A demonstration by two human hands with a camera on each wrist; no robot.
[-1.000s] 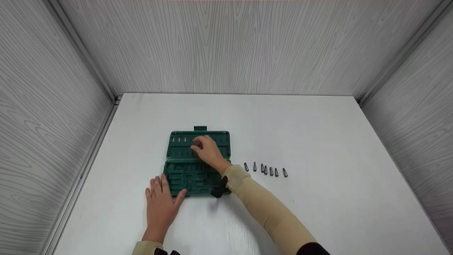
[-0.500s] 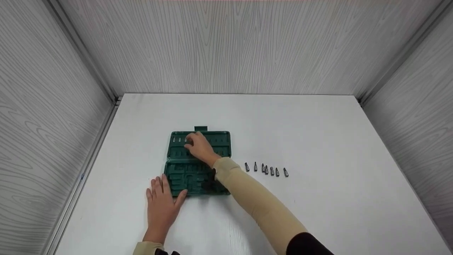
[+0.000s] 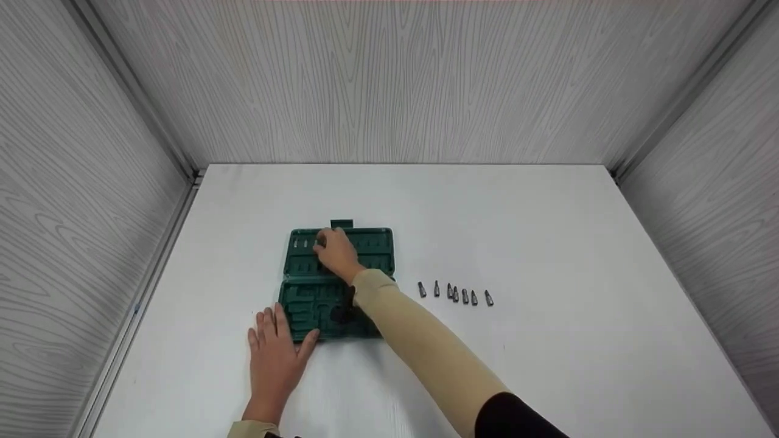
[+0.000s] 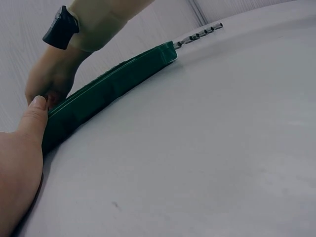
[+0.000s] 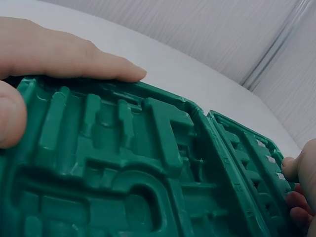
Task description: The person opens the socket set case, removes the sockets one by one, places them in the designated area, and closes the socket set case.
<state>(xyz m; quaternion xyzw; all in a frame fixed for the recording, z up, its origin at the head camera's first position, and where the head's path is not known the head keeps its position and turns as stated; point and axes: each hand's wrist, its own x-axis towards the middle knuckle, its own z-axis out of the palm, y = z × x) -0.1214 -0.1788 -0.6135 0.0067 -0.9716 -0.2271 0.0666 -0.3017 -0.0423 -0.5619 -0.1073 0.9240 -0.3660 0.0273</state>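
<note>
A green plastic bit case (image 3: 298, 328) lies unfolded on the white table, its moulded slots facing up. My left hand (image 3: 275, 359) steadies its near left corner, straight fingers along the left side and thumb (image 4: 37, 106) on the front edge. Over the far half, my right hand (image 3: 338, 250) reaches into the upper slot row with thumb and fingers curled together. They pinch a small screwdriver bit that the fingers mostly hide. Silvery bits (image 5: 270, 159) sit in the slots beside the right thumb (image 5: 291, 169).
Several loose metal screwdriver bits (image 3: 465, 296) lie in an uneven row right of the case. The case's latch (image 3: 342, 223) sticks out at its far edge. Wood-grain panels (image 3: 389, 85) wall in the table at the back and sides.
My right hand has shifted left along the upper slot row, its forearm now crossing more of the case. The left hand stays at the corner.
</note>
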